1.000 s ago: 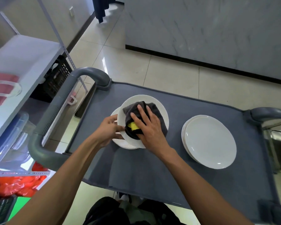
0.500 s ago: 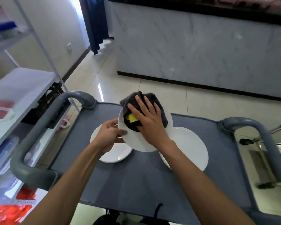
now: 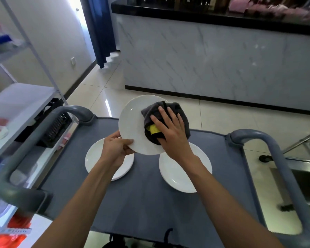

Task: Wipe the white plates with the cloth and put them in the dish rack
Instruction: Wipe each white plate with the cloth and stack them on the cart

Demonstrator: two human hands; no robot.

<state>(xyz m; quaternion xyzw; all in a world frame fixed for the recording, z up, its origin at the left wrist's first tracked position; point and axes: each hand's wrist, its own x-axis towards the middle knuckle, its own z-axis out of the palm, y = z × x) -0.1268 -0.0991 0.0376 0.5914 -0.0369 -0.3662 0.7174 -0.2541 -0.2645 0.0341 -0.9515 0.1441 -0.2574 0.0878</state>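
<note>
A white plate (image 3: 132, 122) is held tilted above the grey cart top (image 3: 145, 199). My left hand (image 3: 115, 148) pinches its lower left rim, thumb on the face. My right hand (image 3: 172, 133) presses a dark grey cloth (image 3: 182, 114) with a yellow patch flat against the plate's right half, fingers spread. Below, another white plate (image 3: 97, 158) lies on the cart at the left, and a stack of white plates (image 3: 183, 178) lies at the right, partly hidden by my right forearm.
The cart has grey handle bars at the left (image 3: 25, 151) and right (image 3: 283, 169). A white shelf unit (image 3: 20, 104) with a black crate (image 3: 55, 127) stands left. A marble counter (image 3: 213, 56) is ahead, and a steel sink (image 3: 306, 183) sits at the right.
The held plate has risen and turned more upright, and the cloth under my right hand has moved to its right half. The camera tilted up, showing more of the counter.
</note>
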